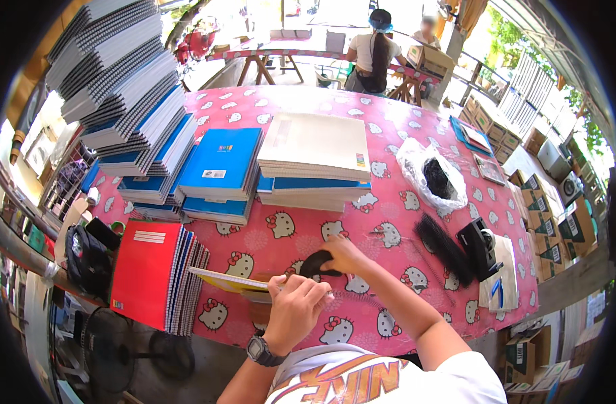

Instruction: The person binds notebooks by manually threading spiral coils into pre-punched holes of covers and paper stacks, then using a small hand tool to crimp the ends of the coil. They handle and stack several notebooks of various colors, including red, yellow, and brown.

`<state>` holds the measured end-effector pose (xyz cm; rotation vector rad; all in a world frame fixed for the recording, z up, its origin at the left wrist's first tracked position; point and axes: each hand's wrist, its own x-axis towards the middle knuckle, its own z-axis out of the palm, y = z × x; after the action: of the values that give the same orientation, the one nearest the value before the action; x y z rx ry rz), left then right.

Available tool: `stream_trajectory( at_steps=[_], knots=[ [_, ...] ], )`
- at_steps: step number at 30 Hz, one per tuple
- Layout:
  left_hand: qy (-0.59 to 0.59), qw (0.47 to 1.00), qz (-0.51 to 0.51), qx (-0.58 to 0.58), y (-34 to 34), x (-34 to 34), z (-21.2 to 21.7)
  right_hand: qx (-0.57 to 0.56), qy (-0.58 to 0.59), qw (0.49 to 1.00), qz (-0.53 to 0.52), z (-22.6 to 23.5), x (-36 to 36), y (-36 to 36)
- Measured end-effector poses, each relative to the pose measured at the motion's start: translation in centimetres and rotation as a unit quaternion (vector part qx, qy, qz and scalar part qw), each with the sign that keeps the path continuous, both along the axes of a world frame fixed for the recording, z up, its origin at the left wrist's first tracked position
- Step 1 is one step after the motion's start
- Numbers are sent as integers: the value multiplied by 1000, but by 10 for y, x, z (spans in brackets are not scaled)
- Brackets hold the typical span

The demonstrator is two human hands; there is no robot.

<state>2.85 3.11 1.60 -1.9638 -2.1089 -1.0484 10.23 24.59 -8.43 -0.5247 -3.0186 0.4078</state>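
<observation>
My left hand (298, 306), with a watch on its wrist, is closed on the edge of a thin notebook (230, 279) with a yellow side, held tilted so mostly its edge shows. A loose dark coil (354, 296) stretches to the right from beside that hand. Just beyond, my right hand (345, 254) has its fingers curled on a black rounded object (316, 264) low over the table; its kind cannot be made out. To the left stands a stack of spiral notebooks with a red cover (141, 266) on top.
Blue notebooks (220, 161), a cream-covered pile (315, 145) and a tall leaning stack (119, 74) fill the far left of the pink table (389, 269). At right lie a plastic bag (416, 151), black coils (444, 249) and a black hole punch (480, 248). Two people (373, 54) are beyond.
</observation>
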Motion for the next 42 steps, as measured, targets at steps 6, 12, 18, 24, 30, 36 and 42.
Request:
stream_trajectory(
  at_steps=[6,12,18,24,30,36,42],
  knots=[
    [-69,995,6,65,4,2,9,-212,279,909,-225,7,83,8],
    [-5,1000,17,13,5,-1,4,-23,90,980,-176,-31,151,-6],
    [12,999,31,22,1,-6,-1,-50,77,983,-159,-34,118,-2],
    [-25,999,23,31,7,-3,3,-11,78,989,-126,-23,107,14],
    [-55,997,46,3,12,-7,1,-697,331,604,200,95,126,-21],
    [-71,994,50,60,9,-6,4,-422,13,906,23,45,101,-53],
    [-24,998,43,48,1,-7,-3,-593,227,767,-93,22,68,-26]
  ],
)
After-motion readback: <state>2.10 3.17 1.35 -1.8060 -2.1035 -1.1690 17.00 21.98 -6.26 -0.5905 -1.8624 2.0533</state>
